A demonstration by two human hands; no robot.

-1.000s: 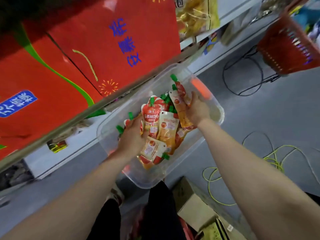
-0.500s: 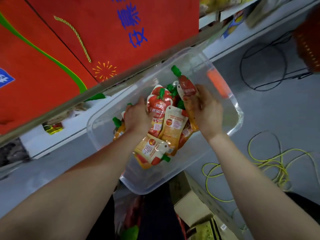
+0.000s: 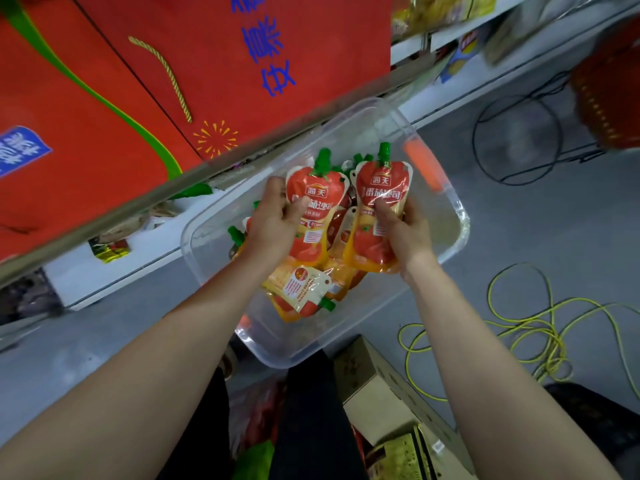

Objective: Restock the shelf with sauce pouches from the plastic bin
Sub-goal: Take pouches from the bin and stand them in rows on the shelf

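Raised since earlier, left hand [image 3: 273, 218] and right hand [image 3: 407, 233] each grip a red green-capped sauce pouch [image 3: 317, 197] upright over the clear plastic bin [image 3: 462, 220], shelf-ready.

The plastic bin [image 3: 450, 237] sits mid-view with loose sauce pouches [image 3: 301, 292] lying in it toward its 6 o'clock end. Over the bin, the left hand [image 3: 273, 220] at 9 o'clock holds the first pouch [image 3: 317, 199], and the right hand [image 3: 408, 233] at 3 o'clock holds the second pouch [image 3: 379, 202], the two side by side. From the bin, the shelf edge [image 3: 138, 209] runs at 10 o'clock with cartons [image 3: 104, 116] on it. A cardboard box [image 3: 377, 393] lies at 6 o'clock, a coiled cord [image 3: 540, 327] at 4 o'clock and a basket [image 3: 609, 98] at 2 o'clock.
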